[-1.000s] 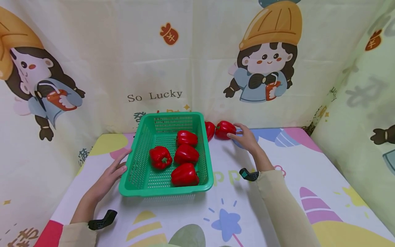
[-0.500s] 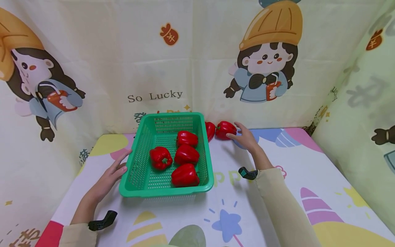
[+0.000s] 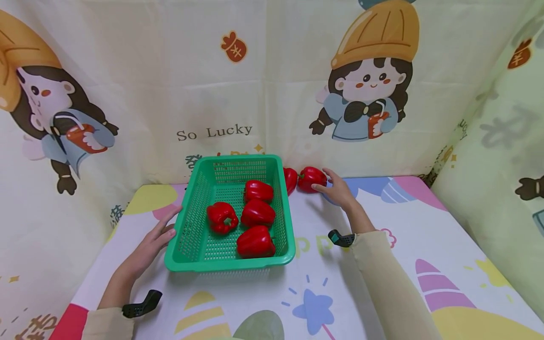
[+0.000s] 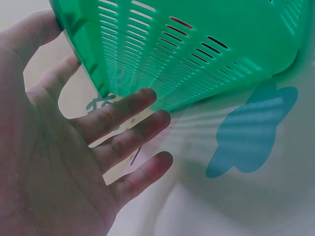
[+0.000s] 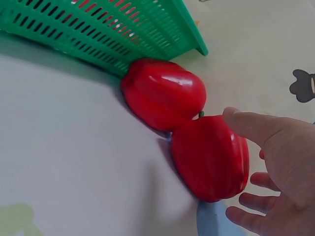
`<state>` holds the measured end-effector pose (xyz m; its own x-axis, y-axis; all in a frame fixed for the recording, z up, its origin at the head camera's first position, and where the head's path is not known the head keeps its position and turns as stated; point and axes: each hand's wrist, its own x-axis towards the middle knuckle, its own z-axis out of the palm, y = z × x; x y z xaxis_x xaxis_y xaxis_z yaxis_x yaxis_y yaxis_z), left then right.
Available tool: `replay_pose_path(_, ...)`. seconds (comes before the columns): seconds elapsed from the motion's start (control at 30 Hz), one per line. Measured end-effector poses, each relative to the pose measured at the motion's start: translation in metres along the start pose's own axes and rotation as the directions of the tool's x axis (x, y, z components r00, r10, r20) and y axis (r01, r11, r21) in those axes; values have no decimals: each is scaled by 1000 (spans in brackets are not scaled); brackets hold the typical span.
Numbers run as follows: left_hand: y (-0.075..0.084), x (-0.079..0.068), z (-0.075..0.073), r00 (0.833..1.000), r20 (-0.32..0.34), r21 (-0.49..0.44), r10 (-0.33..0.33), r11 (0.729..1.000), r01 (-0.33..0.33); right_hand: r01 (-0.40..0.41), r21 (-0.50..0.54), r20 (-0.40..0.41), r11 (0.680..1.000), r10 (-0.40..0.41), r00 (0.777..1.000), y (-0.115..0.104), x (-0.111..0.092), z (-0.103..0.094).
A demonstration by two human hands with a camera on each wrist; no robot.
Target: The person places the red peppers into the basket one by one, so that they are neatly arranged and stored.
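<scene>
My left hand [image 3: 146, 246] is beside the left wall of a green plastic basket [image 3: 229, 267], thumb and fingertips at its rim. In the left wrist view its fingers [image 4: 123, 110] are spread and fairly straight under the slotted side. Inside the basket lie several red bell peppers [image 3: 258, 212]. Outside its right side, one bell pepper [image 5: 165, 93] sits against the wall, partly hidden in the head view. Touching it is another bell pepper [image 3: 312, 180], stem toward the basket. My right hand [image 3: 341, 192] is at that pepper's right end, fingers loosely spread and thumb over its near side.
A patterned cloth covers the table [image 3: 314, 269]. Behind the basket and peppers rises a printed cloth backdrop [image 3: 289, 94], right at the table's back edge. Another cloth wall [image 3: 488, 156] stands along the right side.
</scene>
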<state>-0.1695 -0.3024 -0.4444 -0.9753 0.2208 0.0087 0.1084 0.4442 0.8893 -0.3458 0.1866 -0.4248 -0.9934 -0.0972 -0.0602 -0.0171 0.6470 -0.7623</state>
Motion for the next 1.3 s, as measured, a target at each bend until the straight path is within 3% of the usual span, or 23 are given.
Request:
replay_pose_path(0.67, 1, -1, 0, 1000, 1, 0, 6, 1000, -6, 27, -21, -50, 999, -28, 998, 0, 0, 2)
replay_pose_path(1.3, -1, 0, 0, 1000, -3, 4, 8, 1000, -8, 1, 6, -86, 1000, 0, 996, 0, 3, 12)
